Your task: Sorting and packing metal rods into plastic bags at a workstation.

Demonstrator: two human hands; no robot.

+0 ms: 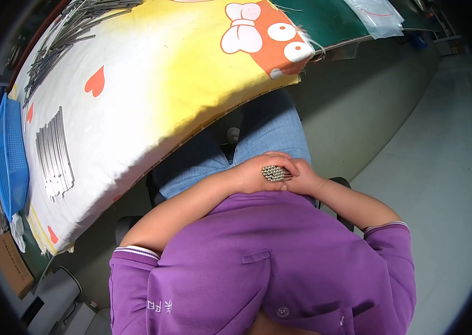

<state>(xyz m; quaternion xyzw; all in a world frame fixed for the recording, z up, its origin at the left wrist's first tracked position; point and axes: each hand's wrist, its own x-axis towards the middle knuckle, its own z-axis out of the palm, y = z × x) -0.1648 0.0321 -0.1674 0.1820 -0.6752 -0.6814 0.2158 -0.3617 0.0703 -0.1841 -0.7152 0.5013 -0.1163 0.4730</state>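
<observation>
- Rod bundle (273, 173): thin metal rods, packed side by side, held between both hands right of centre in the frame, above the lap, with the round ends facing my camera.
- From my end, the left hand (251, 172) looks wrapped about the bundle, fingers curled and pressed together along it.
- The right hand (306, 177) meets it from the other side; its fingers are mostly hidden, so I cannot tell how they grip.
- I judge the step in hand to be keeping the gathered rods together, perhaps evening their ends, which look roughly level.
- As I read it, the next move calls for steady pressure from both sides, so that no rod slips lengthwise.
- At the left of the frame I see a row of rods (54, 153) on the patterned cloth (135, 72), near a blue basket (10, 153); a looser rod pile (60, 50) lies upper left.
</observation>
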